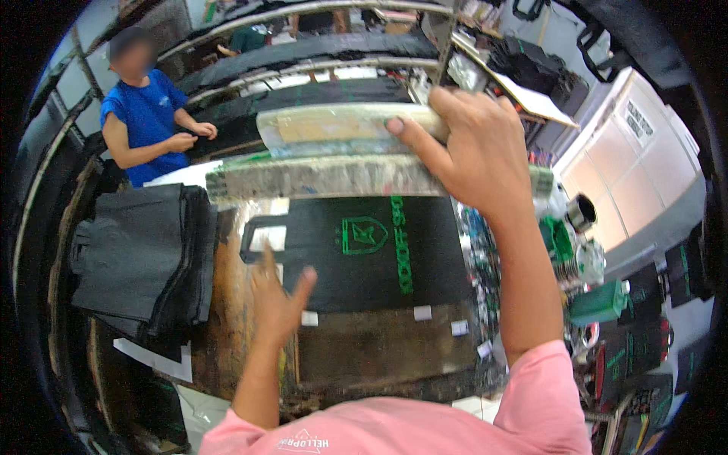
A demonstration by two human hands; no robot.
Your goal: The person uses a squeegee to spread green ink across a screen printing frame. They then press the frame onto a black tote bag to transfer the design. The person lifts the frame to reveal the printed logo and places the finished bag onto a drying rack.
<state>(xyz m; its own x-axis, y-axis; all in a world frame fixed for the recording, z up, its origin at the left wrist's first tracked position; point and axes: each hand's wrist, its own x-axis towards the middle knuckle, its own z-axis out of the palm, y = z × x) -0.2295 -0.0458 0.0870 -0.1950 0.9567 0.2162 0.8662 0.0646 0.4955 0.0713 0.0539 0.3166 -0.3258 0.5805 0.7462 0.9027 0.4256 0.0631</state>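
Note:
My right hand (470, 148) grips the top edge of a raised printing screen frame (326, 176) and its wooden squeegee handle (341, 121). Under the lifted frame a black bag (356, 254) with a green shield print lies flat on the worn wooden board (364, 349). My left hand (277, 299) hovers with fingers spread just above the bag's left side, near its cut-out handle (262, 239). It holds nothing.
A stack of black bags (144, 258) lies at the left. A person in a blue shirt (148, 114) stands beyond it. Green ink pots and tins (584, 265) crowd the right side. Printed black bags (637, 349) lie at lower right. Long black-covered tables (303, 53) run behind.

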